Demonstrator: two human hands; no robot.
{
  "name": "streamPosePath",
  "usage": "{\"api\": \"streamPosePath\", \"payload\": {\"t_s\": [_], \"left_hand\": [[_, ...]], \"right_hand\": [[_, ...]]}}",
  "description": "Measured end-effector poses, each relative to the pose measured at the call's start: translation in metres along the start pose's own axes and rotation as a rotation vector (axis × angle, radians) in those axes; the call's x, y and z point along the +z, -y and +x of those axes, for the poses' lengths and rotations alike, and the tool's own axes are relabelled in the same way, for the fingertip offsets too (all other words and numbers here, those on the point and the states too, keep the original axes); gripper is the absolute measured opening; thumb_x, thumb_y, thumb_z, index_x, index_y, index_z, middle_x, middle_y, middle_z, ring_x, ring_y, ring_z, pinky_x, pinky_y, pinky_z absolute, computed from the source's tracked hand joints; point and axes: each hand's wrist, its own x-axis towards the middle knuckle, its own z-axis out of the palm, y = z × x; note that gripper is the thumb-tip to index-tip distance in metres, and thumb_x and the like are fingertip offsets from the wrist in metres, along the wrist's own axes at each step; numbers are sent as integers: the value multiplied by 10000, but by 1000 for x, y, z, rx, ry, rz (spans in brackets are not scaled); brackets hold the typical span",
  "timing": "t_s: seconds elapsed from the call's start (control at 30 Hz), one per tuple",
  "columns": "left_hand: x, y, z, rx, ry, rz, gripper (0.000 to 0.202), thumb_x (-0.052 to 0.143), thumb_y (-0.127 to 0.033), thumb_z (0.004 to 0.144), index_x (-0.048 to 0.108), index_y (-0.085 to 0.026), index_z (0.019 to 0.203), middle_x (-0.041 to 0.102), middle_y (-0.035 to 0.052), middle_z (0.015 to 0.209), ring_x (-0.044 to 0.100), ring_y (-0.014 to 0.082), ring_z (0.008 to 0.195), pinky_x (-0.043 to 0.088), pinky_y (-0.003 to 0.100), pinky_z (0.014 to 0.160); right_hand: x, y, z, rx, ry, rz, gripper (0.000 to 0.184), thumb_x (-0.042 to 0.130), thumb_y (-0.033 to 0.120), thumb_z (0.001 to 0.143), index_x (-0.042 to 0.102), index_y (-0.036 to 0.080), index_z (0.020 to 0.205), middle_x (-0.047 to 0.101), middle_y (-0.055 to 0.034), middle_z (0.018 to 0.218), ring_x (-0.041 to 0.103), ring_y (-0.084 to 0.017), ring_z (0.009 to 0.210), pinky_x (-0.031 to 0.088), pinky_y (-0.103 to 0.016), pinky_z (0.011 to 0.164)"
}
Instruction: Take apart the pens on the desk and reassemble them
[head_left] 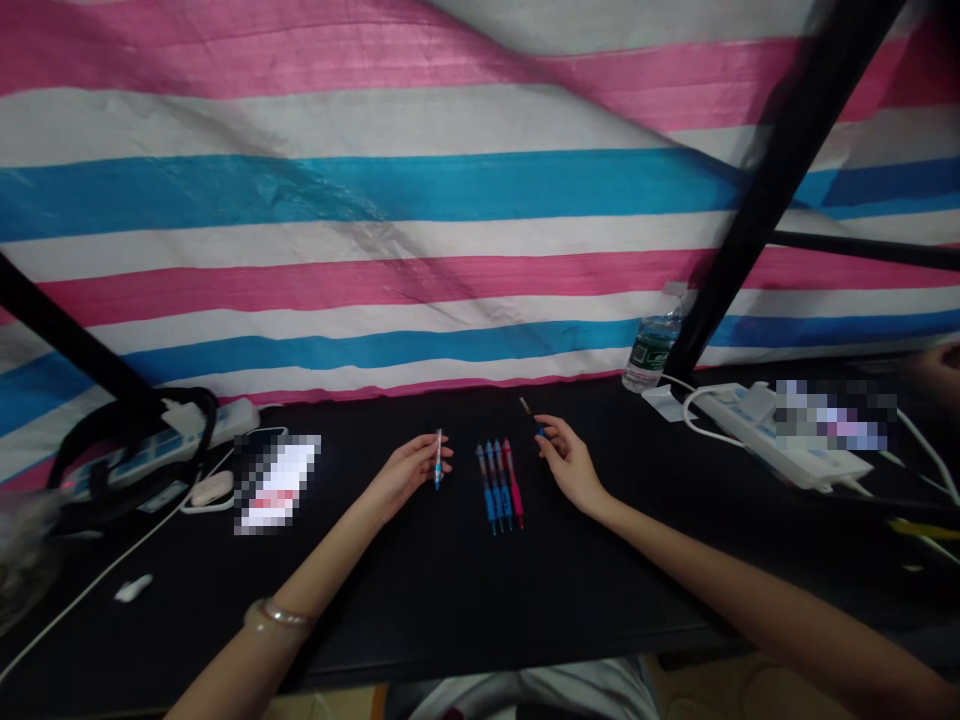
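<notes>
My left hand (411, 470) is closed on a slim pen (439, 462) with a pale, clear barrel and a blue lower end, held nearly upright in view. To the right, my right hand (568, 462) pinches a dark pen (528, 411) whose thin tip points up and left. Between the hands, a row of pens lies side by side on the black table: several blue pens (496, 490) and one pink pen (515, 485) at the row's right end. Neither hand touches the row.
A lit phone (279, 485), an earbud case (212, 488) and a white earbud (133, 588) lie at left. A water bottle (652, 345) stands behind at right, near a power strip (787, 440) with cables. Another person's hand (937, 372) shows at the right edge. Black bars flank a striped sheet.
</notes>
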Motion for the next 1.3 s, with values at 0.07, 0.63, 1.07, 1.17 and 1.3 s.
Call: {"api": "streamPosePath", "payload": {"t_s": [0.07,0.63,1.07,1.17,1.3], "left_hand": [[0,0,0,-3,-1,-8,259,590,-277,785,578,-150,1012,626,77,920,615,134,714,465,272,696],[2,1,2,-4,6,-8,316,686,-292,687,596,-147,953,599,11,749,550,88,602,394,213,582],[11,-4,-7,130,61,331,320,702,-341,644,624,-155,892,522,-14,674,450,77,559,316,192,482],[12,-6,-9,117,71,393,321,708,-348,634,639,-158,883,523,-7,698,468,89,600,323,186,487],[14,-8,-10,130,78,438,307,700,-354,642,655,-162,877,523,-8,685,476,97,621,331,187,501]], "right_hand": [[0,0,0,5,-7,-17,308,487,316,803,531,211,1089,501,-37,832,492,-123,609,482,-274,554],[0,5,-3,-31,-1,-113,298,486,304,823,582,202,1086,592,-68,940,550,-167,788,462,-295,673],[-2,24,-10,-309,127,-266,239,470,198,844,616,242,1028,603,-57,941,561,-186,880,451,-343,764],[-1,23,-10,-359,150,-315,201,504,182,826,624,241,976,620,-47,920,565,-193,873,439,-367,792],[-2,21,-11,-397,181,-364,190,516,176,822,625,243,963,629,-40,917,567,-192,863,431,-375,797]]}}
